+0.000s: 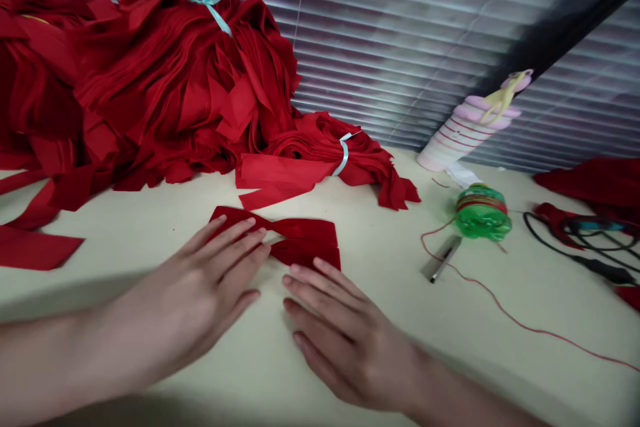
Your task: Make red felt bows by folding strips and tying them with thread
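A folded piece of red fabric lies on the pale table in front of me, with a small gap near its middle where the table shows through. My left hand rests with fingers stretched out over the fabric's left part, covering much of it. At the fabric's lower right edge, my right hand lies with its fingers extended, the fingertips touching or just over the cloth. Neither hand grips anything.
Large bundles of red fabric strips fill the back left; a smaller tied bundle lies before them. To the right are a green plastic spool wound with cord, a pen, a pinkish-white roll and black cables. Window blinds stand behind.
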A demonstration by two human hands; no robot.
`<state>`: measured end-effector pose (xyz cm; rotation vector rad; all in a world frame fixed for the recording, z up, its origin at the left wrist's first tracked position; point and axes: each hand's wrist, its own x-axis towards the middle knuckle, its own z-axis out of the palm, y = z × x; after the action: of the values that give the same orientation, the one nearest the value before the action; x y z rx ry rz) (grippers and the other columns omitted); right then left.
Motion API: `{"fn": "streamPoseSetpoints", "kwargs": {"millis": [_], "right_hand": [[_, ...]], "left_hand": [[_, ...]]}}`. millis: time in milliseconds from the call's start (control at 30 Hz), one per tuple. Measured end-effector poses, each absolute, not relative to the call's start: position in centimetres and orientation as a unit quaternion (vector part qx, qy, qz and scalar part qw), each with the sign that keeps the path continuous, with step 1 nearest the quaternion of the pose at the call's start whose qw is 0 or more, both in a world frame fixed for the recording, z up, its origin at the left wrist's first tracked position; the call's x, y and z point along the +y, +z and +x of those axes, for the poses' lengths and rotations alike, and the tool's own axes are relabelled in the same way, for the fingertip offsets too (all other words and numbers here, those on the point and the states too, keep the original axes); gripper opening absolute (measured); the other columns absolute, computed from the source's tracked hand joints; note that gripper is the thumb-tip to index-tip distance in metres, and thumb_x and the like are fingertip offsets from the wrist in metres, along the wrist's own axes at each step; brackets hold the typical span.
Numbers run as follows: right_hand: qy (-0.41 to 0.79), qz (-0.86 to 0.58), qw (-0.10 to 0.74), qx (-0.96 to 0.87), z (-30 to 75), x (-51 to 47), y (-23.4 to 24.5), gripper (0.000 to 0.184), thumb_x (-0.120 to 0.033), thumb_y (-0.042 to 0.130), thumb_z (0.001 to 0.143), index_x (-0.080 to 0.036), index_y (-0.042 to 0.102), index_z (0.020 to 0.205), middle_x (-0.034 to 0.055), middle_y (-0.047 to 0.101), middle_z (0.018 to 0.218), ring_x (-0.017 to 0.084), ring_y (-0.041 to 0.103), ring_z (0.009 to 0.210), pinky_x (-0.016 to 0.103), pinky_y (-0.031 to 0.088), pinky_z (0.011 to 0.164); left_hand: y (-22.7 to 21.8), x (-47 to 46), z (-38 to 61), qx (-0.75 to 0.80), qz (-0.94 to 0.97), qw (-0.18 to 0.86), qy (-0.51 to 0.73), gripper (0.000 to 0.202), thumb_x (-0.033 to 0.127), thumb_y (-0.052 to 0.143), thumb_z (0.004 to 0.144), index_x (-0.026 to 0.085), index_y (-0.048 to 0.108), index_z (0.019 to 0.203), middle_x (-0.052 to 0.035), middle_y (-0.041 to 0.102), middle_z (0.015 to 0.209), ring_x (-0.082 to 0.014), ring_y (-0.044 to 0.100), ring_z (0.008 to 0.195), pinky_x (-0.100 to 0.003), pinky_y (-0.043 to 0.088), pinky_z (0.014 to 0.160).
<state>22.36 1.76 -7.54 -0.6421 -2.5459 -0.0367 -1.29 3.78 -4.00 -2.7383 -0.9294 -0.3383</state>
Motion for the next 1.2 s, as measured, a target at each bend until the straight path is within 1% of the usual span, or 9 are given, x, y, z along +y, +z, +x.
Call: {"fn": "streamPoseSetpoints", "kwargs": {"millis": [67,167,333,400,533,667,800,1100,1200], "right_hand": [[-0.011,-0.211,0.273,-0.939,22.2,1.5,-7.6,0.021,-0.010,0.054,0.080,-0.009,0.064,0.099,0.0098,0.064,0.111,0.024,0.052,0.112,0.040,0.039,0.103],[0.002,-0.207,0.277,-0.938,22.0,1.5,-7.4,0.019,-0.009,0.052,0.079,-0.009,0.065,0.094,0.0102,0.064,0.107,0.024,0.053,0.107,0.039,0.043,0.098],[0.012,-0.199,0.275,-0.941,22.1,1.7,-7.2,0.019,-0.008,0.048,0.080,-0.008,0.065,0.088,0.0119,0.063,0.104,0.024,0.052,0.104,0.038,0.047,0.091],[0.011,-0.196,0.274,-0.941,22.2,1.8,-7.3,0.019,-0.008,0.047,0.080,-0.008,0.065,0.087,0.0118,0.062,0.105,0.024,0.051,0.104,0.038,0.047,0.090],[0.016,-0.197,0.273,-0.941,22.3,1.6,-7.4,0.020,-0.008,0.048,0.079,-0.007,0.065,0.088,0.0123,0.062,0.107,0.025,0.051,0.104,0.039,0.047,0.090],[0.023,-0.198,0.274,-0.941,22.2,1.5,-7.5,0.019,-0.007,0.049,0.078,-0.007,0.065,0.087,0.0120,0.062,0.107,0.025,0.051,0.104,0.038,0.047,0.091],[0.029,-0.200,0.279,-0.939,22.2,1.5,-7.4,0.019,-0.006,0.049,0.078,-0.007,0.066,0.087,0.0118,0.062,0.106,0.025,0.052,0.104,0.038,0.048,0.090],[0.044,-0.195,0.274,-0.941,22.3,1.7,-7.5,0.017,-0.008,0.050,0.078,-0.006,0.066,0.086,0.0126,0.063,0.103,0.025,0.052,0.102,0.039,0.048,0.089],[0.046,-0.201,0.274,-0.939,22.3,1.6,-7.4,0.017,-0.008,0.049,0.079,-0.007,0.065,0.085,0.0120,0.063,0.102,0.025,0.052,0.102,0.038,0.048,0.090]], "left_hand": [[-3.6,5.2,-1.4,-0.321,-0.933,0.070,-0.145,0.034,0.018,0.037,0.091,0.015,0.057,0.118,-0.0082,0.060,0.120,-0.0227,0.051,0.115,-0.039,0.041,0.098],[-3.5,7.4,-1.0,-0.330,-0.928,0.021,-0.171,0.025,0.024,0.047,0.088,0.018,0.062,0.107,-0.0060,0.063,0.113,-0.0206,0.056,0.106,-0.035,0.043,0.095],[-3.2,9.7,0.3,-0.355,-0.920,-0.099,-0.131,0.017,0.022,0.059,0.076,0.020,0.064,0.092,-0.0034,0.065,0.101,-0.0191,0.059,0.094,-0.028,0.046,0.081],[-3.2,10.0,0.7,-0.386,-0.902,-0.154,-0.114,0.017,0.024,0.063,0.071,0.020,0.063,0.087,-0.0012,0.065,0.095,-0.0167,0.060,0.084,-0.025,0.046,0.072],[-3.5,9.9,0.8,-0.433,-0.870,-0.217,-0.092,0.017,0.027,0.062,0.070,0.020,0.060,0.085,0.0011,0.063,0.087,-0.0129,0.057,0.070,-0.023,0.042,0.062],[-4.0,9.8,0.6,-0.424,-0.872,-0.200,-0.138,0.015,0.026,0.061,0.070,0.020,0.056,0.083,-0.0005,0.061,0.089,-0.0159,0.056,0.081,-0.025,0.042,0.068],[-4.4,9.9,0.5,-0.424,-0.871,-0.189,-0.163,0.022,0.028,0.064,0.068,0.020,0.053,0.085,-0.0021,0.059,0.097,-0.0194,0.053,0.095,-0.029,0.041,0.078],[-4.6,9.9,0.5,-0.447,-0.859,-0.203,-0.145,0.024,0.030,0.062,0.071,0.020,0.051,0.090,-0.0011,0.059,0.094,-0.0179,0.055,0.088,-0.030,0.041,0.077],[-4.5,9.9,0.4,-0.445,-0.860,-0.198,-0.151,0.034,0.037,0.066,0.068,0.021,0.052,0.094,-0.0018,0.058,0.100,-0.0194,0.053,0.095,-0.031,0.040,0.082]]}}
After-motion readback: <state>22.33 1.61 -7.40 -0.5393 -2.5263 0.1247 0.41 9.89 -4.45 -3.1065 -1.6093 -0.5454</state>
